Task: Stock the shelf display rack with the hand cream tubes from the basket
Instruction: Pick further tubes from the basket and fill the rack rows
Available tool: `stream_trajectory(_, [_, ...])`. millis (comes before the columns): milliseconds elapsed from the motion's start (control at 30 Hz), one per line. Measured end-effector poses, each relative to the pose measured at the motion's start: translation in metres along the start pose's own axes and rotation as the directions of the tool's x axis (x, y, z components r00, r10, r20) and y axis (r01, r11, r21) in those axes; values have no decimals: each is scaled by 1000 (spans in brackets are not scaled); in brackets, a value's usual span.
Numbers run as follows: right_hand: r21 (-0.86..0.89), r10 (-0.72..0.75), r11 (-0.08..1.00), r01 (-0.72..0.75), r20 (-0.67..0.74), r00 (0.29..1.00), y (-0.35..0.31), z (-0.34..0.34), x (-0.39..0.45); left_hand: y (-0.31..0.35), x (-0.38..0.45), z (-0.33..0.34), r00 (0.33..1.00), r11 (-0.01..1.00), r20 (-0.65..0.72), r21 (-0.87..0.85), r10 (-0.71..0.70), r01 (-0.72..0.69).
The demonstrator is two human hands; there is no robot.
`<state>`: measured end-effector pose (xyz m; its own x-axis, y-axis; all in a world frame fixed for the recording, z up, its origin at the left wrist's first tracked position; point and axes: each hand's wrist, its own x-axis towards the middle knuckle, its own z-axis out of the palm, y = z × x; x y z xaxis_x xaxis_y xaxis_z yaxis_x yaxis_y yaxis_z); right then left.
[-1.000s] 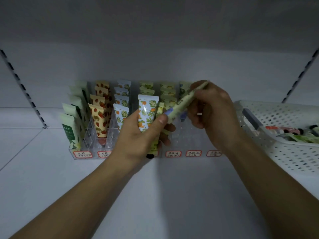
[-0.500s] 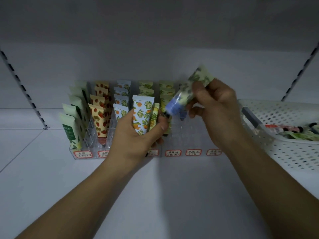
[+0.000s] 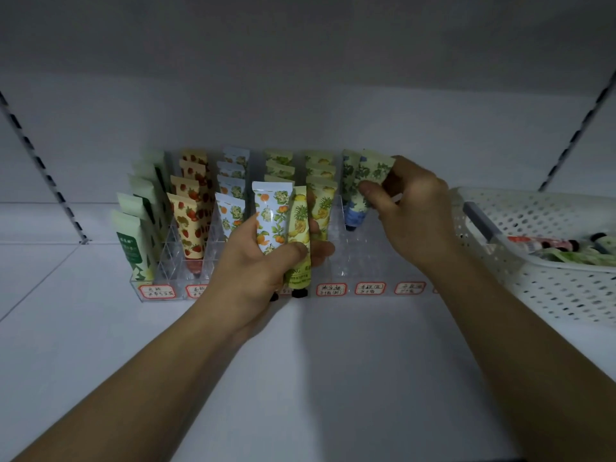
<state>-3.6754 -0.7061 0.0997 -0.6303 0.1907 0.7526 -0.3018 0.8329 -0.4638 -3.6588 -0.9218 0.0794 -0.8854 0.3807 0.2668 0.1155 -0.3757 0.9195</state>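
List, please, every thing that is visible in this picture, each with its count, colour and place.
display rack: one, clear, on the shelf, red-edged labels along its front
green-and-white tubes: several, leftmost column
strawberry tubes: several, second column
blue-capped tube: one, leaf print, entering a right column
orange-print tube: one, white
pineapple tube: one, yellow
basket: one, white, far right, tubes inside
left hand: holds the orange-print and pineapple tubes
right hand: pinches the blue-capped tube

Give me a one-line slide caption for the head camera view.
Right hand lowers a blue-capped tube into the clear rack; left hand holds two more.
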Motion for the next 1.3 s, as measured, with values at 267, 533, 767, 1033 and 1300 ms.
stream_trajectory(267, [-15,28,1000,-27,81,996,5,6,2,3,-2,4,1000,999,-12,-37,-7,7])
stream_trajectory(533, [155,114,983,-100,-81,990,-28,-1,-15,1,0,1,999,999,-15,-14,43,-43])
stream_trajectory(767, [469,72,863,-187,252,965,-61,6,-26,-1,4,-4,978,951,-13,239,207,-198])
stream_trajectory(1033, [243,142,953,-179,163,976,-43,3,-21,6,4,-7,918,893,-216,385,333,-233])
stream_trajectory(1300, [20,112,992,-124,304,946,-50,4,-24,12,1,-3,990,988,-139,-153,7,-29])
